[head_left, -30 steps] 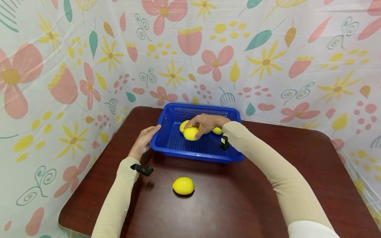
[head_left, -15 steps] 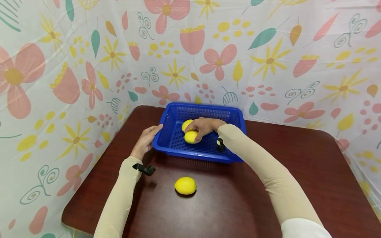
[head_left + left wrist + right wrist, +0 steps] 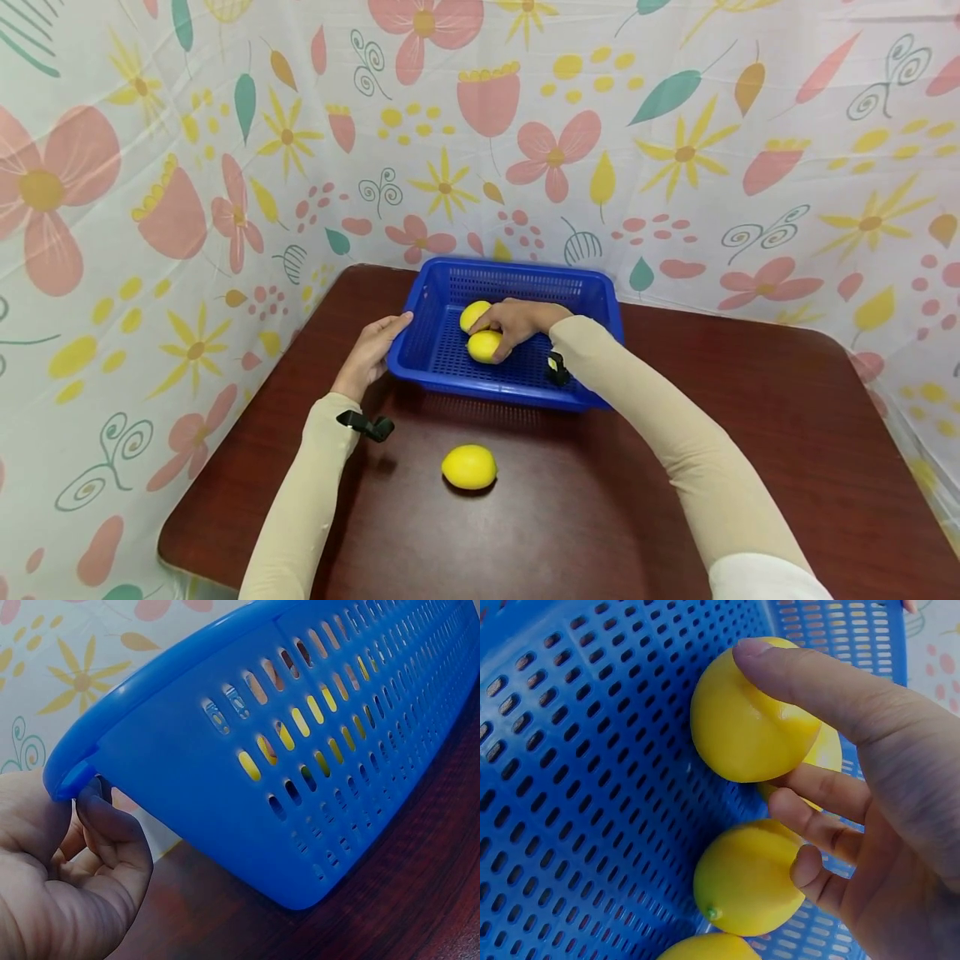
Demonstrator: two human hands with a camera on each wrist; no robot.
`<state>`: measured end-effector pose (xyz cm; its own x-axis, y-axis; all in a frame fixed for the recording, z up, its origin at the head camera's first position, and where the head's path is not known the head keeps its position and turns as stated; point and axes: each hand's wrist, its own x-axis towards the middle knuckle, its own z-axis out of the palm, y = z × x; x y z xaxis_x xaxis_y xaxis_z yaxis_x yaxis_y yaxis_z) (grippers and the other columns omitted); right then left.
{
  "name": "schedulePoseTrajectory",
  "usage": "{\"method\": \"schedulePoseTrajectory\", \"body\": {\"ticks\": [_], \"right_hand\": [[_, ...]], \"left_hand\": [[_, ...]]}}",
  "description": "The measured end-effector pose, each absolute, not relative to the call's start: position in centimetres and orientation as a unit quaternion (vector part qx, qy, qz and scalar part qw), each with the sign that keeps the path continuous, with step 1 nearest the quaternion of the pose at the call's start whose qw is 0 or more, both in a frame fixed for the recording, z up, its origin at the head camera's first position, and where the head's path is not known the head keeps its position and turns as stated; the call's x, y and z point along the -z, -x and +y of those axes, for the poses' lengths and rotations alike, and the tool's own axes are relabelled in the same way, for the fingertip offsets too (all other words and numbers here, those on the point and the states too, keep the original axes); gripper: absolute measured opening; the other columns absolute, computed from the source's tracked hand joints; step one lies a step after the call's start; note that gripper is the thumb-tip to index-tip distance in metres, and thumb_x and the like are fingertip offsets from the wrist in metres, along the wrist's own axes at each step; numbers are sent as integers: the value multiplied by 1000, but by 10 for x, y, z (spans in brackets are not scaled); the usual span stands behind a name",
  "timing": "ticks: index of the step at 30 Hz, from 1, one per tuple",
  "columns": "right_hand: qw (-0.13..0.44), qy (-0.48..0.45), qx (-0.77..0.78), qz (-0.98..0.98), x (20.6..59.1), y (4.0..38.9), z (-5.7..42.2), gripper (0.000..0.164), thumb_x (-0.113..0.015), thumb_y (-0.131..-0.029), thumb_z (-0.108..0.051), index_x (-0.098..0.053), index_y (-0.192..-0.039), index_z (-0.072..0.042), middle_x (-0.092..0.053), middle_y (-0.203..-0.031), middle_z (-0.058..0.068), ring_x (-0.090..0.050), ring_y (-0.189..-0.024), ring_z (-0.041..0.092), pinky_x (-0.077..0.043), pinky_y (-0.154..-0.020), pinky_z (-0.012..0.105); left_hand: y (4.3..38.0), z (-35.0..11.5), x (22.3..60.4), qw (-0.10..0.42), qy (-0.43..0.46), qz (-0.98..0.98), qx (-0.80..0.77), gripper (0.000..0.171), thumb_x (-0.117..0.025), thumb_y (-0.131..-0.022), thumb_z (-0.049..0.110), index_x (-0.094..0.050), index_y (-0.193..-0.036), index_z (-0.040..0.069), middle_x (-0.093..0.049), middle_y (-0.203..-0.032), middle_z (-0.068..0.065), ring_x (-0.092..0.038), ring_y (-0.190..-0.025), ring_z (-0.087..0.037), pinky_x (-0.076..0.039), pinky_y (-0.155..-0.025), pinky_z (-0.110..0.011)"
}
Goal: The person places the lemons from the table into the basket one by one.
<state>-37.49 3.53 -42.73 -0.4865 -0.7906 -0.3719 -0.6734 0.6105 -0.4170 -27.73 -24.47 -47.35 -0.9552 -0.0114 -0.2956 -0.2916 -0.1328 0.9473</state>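
A blue plastic basket point(image 3: 487, 386) with slotted walls sits on the table. My left hand point(image 3: 370, 354) grips its left rim, the thumb on top and the fingers curled beneath it, as the left wrist view of the basket wall point(image 3: 202, 772) shows. Inside the basket, my right hand point(image 3: 520, 321) holds a yellow lemon point(image 3: 742, 720) between thumb and fingers, low over the slotted floor. Another lemon point(image 3: 472, 314) lies just behind it. In the right wrist view, a lemon point(image 3: 746, 881) rests by my curled fingers, and one more lemon point(image 3: 709, 949) is cut off by the frame's lower edge.
A single lemon point(image 3: 469, 467) lies on the dark reddish-brown table point(image 3: 570, 508) in front of the basket. A white curtain point(image 3: 720, 225) printed with flowers and leaves hangs behind the table and along its left side.
My right hand has lowered the held lemon a little toward the basket floor. My left hand keeps its hold on the rim. The head view has shifted slightly.
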Motion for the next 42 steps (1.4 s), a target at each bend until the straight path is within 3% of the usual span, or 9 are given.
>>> {"method": "schedulePoseTrajectory", "body": {"ticks": [5,9,11,13,26,33,38,42], "right_hand": [[263,430,133,853,423,376,42,73,-87,-84,-30,-55,-149,-21,-73,-116,10,-63,-90,19,-52,-84,32],[257,429,149,853,412,375,51,71,-85,-87,-33,-54,-149,-19,-68,-130,15,-67,-107,29,-54,-92,41],[247,426,154,857,404,372,56,68,-82,-89,-36,-55,-149,-19,-64,-136,16,-62,-122,34,-52,-99,46],[235,427,161,858,393,367,61,64,-78,-92,-38,-55,-148,-18,-63,-137,16,-59,-126,38,-50,-102,50],[64,411,236,878,335,281,86,43,-74,-96,-32,-67,-135,-17,-74,-118,4,-69,-107,24,-57,-87,44],[6,401,253,881,342,233,93,39,-78,-93,-31,-71,-128,-14,-75,-107,-2,-69,-96,16,-55,-74,34],[-21,390,264,882,362,206,96,35,-80,-92,-30,-73,-122,-14,-75,-109,-5,-68,-93,10,-56,-75,31],[-36,392,266,880,382,186,97,37,-79,-92,-35,-73,-122,-14,-75,-111,-3,-68,-93,13,-56,-76,32]], "left_hand": [[276,-244,474,89,117,651,-745,37,-68,-99,43,-64,-114,9,-72,-87,-2,-72,-75,-14,-61,-65,-28],[276,-244,474,89,118,650,-745,35,-67,-100,42,-64,-113,10,-72,-87,-1,-72,-75,-13,-61,-65,-28],[276,-244,474,90,118,651,-744,37,-68,-99,43,-64,-115,9,-72,-87,-1,-72,-75,-13,-61,-65,-29],[276,-244,473,92,118,655,-741,39,-68,-99,44,-63,-117,9,-72,-89,-1,-72,-76,-14,-61,-66,-29],[276,-244,470,98,113,654,-742,44,-68,-98,45,-62,-119,7,-72,-87,-1,-72,-73,-12,-60,-64,-26],[275,-244,468,94,115,655,-741,36,-67,-100,43,-64,-113,10,-72,-86,0,-72,-73,-12,-60,-64,-28],[274,-243,467,97,118,660,-735,38,-67,-99,46,-64,-113,11,-72,-88,-1,-72,-75,-13,-60,-65,-27],[273,-244,469,101,118,659,-736,40,-67,-98,47,-63,-114,10,-72,-88,0,-71,-75,-12,-60,-65,-26]]}}
